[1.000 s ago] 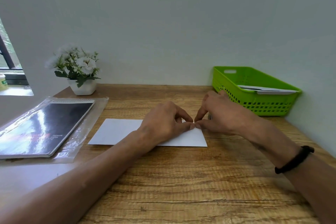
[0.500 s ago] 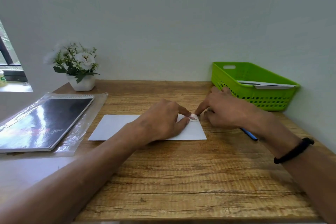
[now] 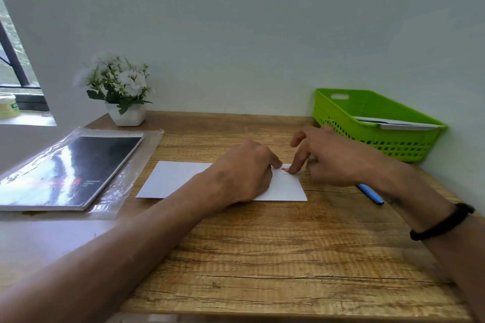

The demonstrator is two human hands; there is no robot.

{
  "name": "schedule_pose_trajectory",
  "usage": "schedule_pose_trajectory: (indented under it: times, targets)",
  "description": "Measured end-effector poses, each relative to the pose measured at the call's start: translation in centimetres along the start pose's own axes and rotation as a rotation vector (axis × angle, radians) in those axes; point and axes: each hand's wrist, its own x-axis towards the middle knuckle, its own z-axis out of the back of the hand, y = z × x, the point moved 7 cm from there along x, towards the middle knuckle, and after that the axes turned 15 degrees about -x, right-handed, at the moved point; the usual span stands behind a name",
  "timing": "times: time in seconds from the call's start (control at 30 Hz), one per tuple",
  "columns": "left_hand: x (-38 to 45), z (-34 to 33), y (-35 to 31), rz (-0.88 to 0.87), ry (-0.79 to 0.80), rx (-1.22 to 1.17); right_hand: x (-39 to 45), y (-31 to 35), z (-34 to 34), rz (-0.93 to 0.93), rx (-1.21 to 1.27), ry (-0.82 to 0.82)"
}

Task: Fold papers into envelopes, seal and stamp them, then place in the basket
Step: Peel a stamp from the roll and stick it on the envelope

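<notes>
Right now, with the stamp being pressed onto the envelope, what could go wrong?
1. The right hand presses the stamp with one fingertip; it could set crooked if the envelope slips under the left hand.
2. The blue pen lies under the right wrist and may get knocked when reaching for the basket.

Pale wall [image 3: 236,34] behind wooden desk [image 3: 275,257], window [image 3: 13,65] at left

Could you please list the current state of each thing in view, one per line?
Envelope: flat on table, closed.
Stamp: on envelope's far right corner.
Left hand: resting on envelope.
Right hand: fingertip pressing stamp.
Basket: holds white papers.
Pen: lying on table.
Notebook: closed, on plastic sleeve.
</notes>
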Motion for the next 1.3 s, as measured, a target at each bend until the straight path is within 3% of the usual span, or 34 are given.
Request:
schedule_pose_trajectory:
  times: [0.27, 0.53, 0.73, 1.1, 1.3]
  targets:
    - [-0.1, 0.4, 0.4, -0.013, -0.012, -0.064, 0.2, 0.6, 0.7, -0.046, 0.076, -0.135]
    - [-0.2, 1.0, 0.3, -0.001, -0.016, -0.126, 0.3, 1.3, 0.1, 0.025, 0.099, -0.074]
    - [0.0, 1.1, 0.7, 0.024, -0.022, -0.144, 0.6, 0.3, 0.4, -0.079, 0.078, -0.205]
    - [-0.2, 1.2, 0.9, 0.066, -0.008, -0.148, 1.0, -0.1, -0.8, -0.140, -0.039, -0.103]
    - [0.0, 1.1, 1.0, 0.076, 0.003, -0.156, 0.8, 0.0, 0.0, -0.124, -0.011, -0.211]
